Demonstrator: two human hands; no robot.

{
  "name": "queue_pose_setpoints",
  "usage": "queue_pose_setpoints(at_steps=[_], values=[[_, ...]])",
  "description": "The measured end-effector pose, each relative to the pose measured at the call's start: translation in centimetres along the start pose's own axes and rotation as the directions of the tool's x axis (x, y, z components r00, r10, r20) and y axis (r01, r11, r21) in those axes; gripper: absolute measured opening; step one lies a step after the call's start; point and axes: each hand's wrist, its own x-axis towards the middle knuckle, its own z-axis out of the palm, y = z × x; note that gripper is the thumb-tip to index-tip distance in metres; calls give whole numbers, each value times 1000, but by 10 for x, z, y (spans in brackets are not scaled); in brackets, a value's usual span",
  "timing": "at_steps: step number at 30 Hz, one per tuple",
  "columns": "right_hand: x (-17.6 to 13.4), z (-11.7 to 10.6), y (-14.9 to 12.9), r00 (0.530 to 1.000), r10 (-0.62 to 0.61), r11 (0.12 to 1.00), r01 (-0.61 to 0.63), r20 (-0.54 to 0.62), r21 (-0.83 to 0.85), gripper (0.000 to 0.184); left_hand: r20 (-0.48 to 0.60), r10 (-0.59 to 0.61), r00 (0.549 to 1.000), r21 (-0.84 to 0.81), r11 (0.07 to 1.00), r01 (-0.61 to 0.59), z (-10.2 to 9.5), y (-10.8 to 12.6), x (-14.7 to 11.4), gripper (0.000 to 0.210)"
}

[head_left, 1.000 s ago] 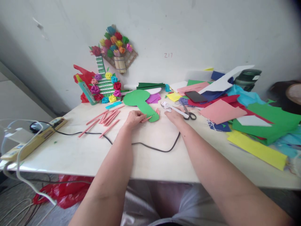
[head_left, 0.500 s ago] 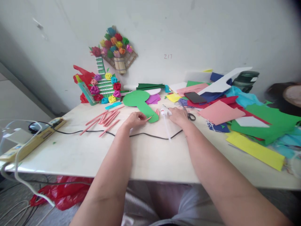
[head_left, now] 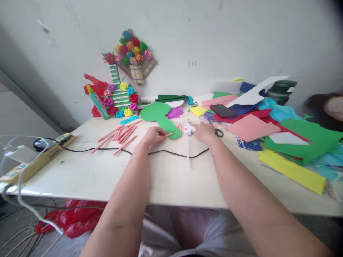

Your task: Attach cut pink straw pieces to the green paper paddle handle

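Observation:
My left hand (head_left: 155, 135) is closed in a pinch on a thin pink paper stick (head_left: 168, 135). The stick's tip lies over the narrow lower end of a green paper cutout (head_left: 164, 123), which has a round top and small dark dots near that end. My right hand (head_left: 203, 131) is closed on a white hot glue gun (head_left: 189, 127), whose handle is mostly hidden by the fingers. A clear glue stick (head_left: 188, 153) juts from the gun's back toward me. Short pink pieces (head_left: 179, 127) lie between the cutout and the gun.
Several pink sticks (head_left: 124, 135) lie left. A black cord (head_left: 171, 153) crosses the table near a power strip (head_left: 50, 154). Scissors (head_left: 219, 132), a phone (head_left: 223, 110) and coloured sheets (head_left: 252, 128) crowd the right. A paper-flower guitar (head_left: 120, 92) and glue bottle (head_left: 98, 103) stand at back left.
The glue gun has turned slightly in my right hand, its glue stick swinging left and a little nearer to me. My left hand has barely moved.

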Motion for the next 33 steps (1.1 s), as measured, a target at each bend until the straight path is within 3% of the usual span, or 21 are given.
queue_pose_setpoints(at_steps=[6,9,12,19,25,33], values=[[-6,-6,-7,978,16,1000,-19,-207,-14,38,4,3,1000,2,1000,-4,-1,4,-1,19],[-11,-10,-17,930,-109,994,107,-350,-25,40,3,-1,1000,-3,1000,1,0,5,-2,19],[-16,-8,-28,868,-263,962,270,-422,-43,39,-3,7,1000,-2,1000,-7,0,5,-2,18],[-16,1,-41,807,-441,881,472,-394,-19,32,-16,18,1000,7,1000,-18,1,6,-2,17],[-15,5,-44,797,-494,857,513,-347,-43,30,-27,29,999,13,999,-29,2,9,-2,17],[-14,9,-47,772,-506,843,537,-385,-30,31,-26,30,999,33,999,-29,3,8,-2,17]])
